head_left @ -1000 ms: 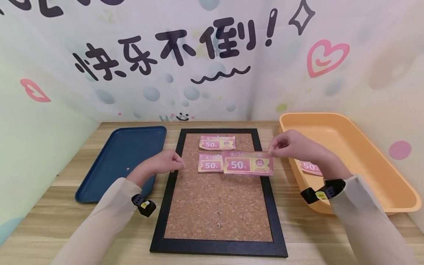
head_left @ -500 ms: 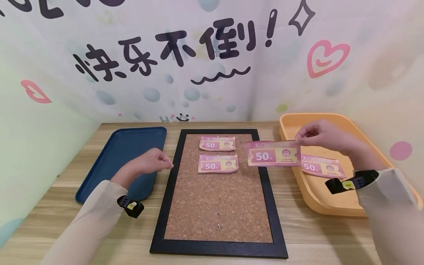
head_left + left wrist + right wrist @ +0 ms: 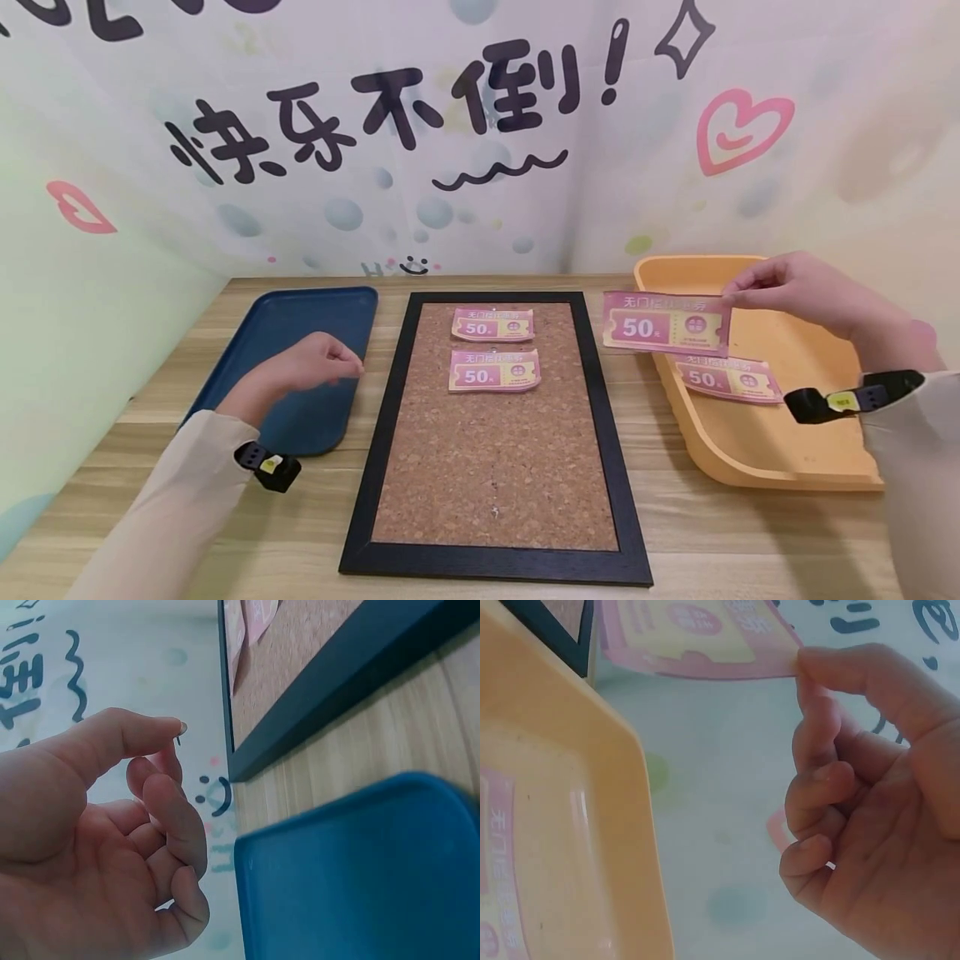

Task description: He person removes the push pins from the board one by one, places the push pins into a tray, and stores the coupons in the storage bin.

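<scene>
printed backdrop (image 3: 300,225) closes off the far side of the wooden table (image 3: 705,533). orange tub (image 3: 699,450) right: raised rim to clear, bare floor toward its near end. framed cork board (image 3: 495,450) centre, strips of table either side. blue tray (image 3: 307,317) left, low-edged, good room above it.

right hand (image 3: 802,292) over the tub, thumb and forefinger pinching the upper right corner of a coupon (image 3: 663,325), which spans the tub's left rim, apart from the board. left hand (image 3: 300,367) above the tray, fingertips narrowed on a tiny pin (image 3: 178,739).

two more coupons (image 3: 495,371) on the board, one above the other; another (image 3: 727,379) lies in the tub.

step, my reading: coupon unpinned, going to the tub. next calls for carrying it rightward past the rim, lowering, letting go; pin probably to the tray.
</scene>
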The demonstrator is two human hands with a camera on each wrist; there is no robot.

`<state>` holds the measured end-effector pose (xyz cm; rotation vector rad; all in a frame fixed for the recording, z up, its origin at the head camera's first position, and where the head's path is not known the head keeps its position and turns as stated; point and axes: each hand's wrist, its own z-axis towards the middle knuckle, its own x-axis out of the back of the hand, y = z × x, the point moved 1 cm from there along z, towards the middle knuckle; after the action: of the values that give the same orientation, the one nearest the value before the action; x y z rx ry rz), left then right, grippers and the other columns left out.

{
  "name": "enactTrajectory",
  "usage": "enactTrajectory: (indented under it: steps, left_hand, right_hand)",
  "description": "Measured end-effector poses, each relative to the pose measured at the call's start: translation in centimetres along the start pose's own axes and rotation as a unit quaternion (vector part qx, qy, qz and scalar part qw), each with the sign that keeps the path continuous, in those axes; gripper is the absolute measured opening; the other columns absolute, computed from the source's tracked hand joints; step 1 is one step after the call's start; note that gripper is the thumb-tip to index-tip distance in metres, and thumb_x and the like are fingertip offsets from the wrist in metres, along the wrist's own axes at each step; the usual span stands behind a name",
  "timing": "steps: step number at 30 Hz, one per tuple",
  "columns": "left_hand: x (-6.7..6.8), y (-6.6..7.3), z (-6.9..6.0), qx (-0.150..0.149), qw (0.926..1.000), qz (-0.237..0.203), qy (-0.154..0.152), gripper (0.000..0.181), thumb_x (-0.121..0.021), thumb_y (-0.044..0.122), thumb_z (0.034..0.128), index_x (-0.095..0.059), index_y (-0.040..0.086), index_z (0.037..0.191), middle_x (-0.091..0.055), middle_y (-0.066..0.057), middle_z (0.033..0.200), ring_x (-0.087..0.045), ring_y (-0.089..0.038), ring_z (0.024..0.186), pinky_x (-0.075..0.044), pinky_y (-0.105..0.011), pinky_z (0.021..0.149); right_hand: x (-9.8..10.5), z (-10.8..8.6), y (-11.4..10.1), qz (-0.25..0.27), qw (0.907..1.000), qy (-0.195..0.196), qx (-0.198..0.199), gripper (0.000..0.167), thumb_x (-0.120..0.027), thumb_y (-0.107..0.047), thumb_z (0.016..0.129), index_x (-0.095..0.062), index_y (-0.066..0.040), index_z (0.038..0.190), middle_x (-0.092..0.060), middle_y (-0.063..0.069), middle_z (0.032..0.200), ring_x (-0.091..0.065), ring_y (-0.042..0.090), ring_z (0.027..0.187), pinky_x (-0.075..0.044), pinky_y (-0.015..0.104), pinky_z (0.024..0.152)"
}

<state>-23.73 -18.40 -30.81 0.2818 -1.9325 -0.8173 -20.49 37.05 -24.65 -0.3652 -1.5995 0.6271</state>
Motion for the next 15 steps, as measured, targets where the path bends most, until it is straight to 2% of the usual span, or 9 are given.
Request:
enactTrajectory:
  steps: [3, 7, 9, 11, 12, 14, 15]
  left_hand:
    - [0.4, -0.4, -0.3, 0.007, 1.0000, 0.005, 0.002, 0.028, -0.051, 0.018, 0.0928, -0.069, -0.004, 0.096, -0.053, -0.023, 0.122, -0.054, -0.027, 0.091, -0.043, -0.038, 0.074]
    - [0.9, -0.9, -0.7, 0.013, 0.9998, 0.013, 0.009, 0.030, -0.051, 0.019, 0.0929, -0.069, 0.001, 0.077, -0.054, -0.022, 0.121, -0.054, -0.028, 0.098, -0.044, -0.041, 0.079]
    - [1.1, -1.3, -0.8, 0.021, 0.9996, 0.012, 0.013, 0.033, -0.051, 0.019, 0.0929, -0.065, 0.004, 0.067, -0.058, -0.021, 0.113, -0.054, -0.026, 0.084, -0.043, -0.038, 0.072]
    - [1.4, -1.7, -0.9, 0.022, 0.9995, 0.018, 0.017, 0.035, -0.051, 0.019, 0.0929, -0.062, 0.006, 0.062, -0.058, -0.020, 0.111, -0.054, -0.025, 0.083, -0.043, -0.037, 0.071]
    - [1.5, -2.0, -1.0, 0.024, 0.9994, 0.016, 0.017, 0.036, -0.051, 0.019, 0.0928, -0.060, 0.007, 0.060, -0.059, -0.021, 0.105, -0.053, -0.028, 0.078, -0.042, -0.037, 0.071]
    - [1.7, -2.4, -1.1, 0.027, 0.9993, 0.015, 0.020, 0.037, -0.051, 0.020, 0.0926, -0.057, 0.008, 0.058, -0.059, -0.022, 0.105, -0.053, -0.030, 0.078, -0.042, -0.039, 0.072]
    - [1.8, -2.6, -1.2, 0.024, 0.9994, 0.017, 0.019, 0.038, -0.051, 0.020, 0.0926, -0.053, 0.008, 0.056, -0.058, -0.023, 0.108, -0.053, -0.032, 0.086, -0.041, -0.039, 0.076]
  right_hand:
    - [0.8, -0.1, 0.6, -0.006, 0.9999, 0.006, -0.011, 0.026, -0.061, -0.018, 0.089, -0.064, 0.004, 0.101, -0.063, 0.002, 0.090, -0.054, 0.001, 0.081, -0.041, 0.015, 0.069]
    - [1.7, -0.1, 1.5, -0.013, 0.9997, 0.012, -0.015, 0.027, -0.060, -0.019, 0.090, -0.063, 0.005, 0.102, -0.061, -0.002, 0.089, -0.053, 0.000, 0.080, -0.041, 0.013, 0.068]
    - [2.2, -0.2, 2.1, -0.014, 0.9996, 0.016, -0.019, 0.029, -0.059, -0.020, 0.090, -0.063, 0.006, 0.102, -0.061, -0.005, 0.089, -0.052, 0.000, 0.080, -0.040, 0.013, 0.068]
    - [2.6, -0.2, 2.8, -0.016, 0.9994, 0.017, -0.025, 0.031, -0.058, -0.023, 0.091, -0.062, 0.005, 0.102, -0.060, -0.007, 0.089, -0.051, -0.001, 0.080, -0.039, 0.016, 0.069]
    - [2.8, -0.2, 3.1, -0.018, 0.9993, 0.017, -0.028, 0.031, -0.057, -0.024, 0.091, -0.062, 0.005, 0.102, -0.059, -0.008, 0.088, -0.050, -0.001, 0.080, -0.039, 0.017, 0.069]
    - [3.2, -0.2, 3.7, -0.025, 0.9990, 0.017, -0.034, 0.033, -0.056, -0.027, 0.092, -0.062, 0.004, 0.102, -0.059, -0.008, 0.088, -0.049, 0.000, 0.080, -0.038, 0.019, 0.069]
    - [3.3, -0.2, 4.0, -0.028, 0.9988, 0.016, -0.037, 0.034, -0.056, -0.028, 0.092, -0.061, 0.004, 0.102, -0.059, -0.008, 0.088, -0.049, 0.001, 0.080, -0.038, 0.020, 0.069]
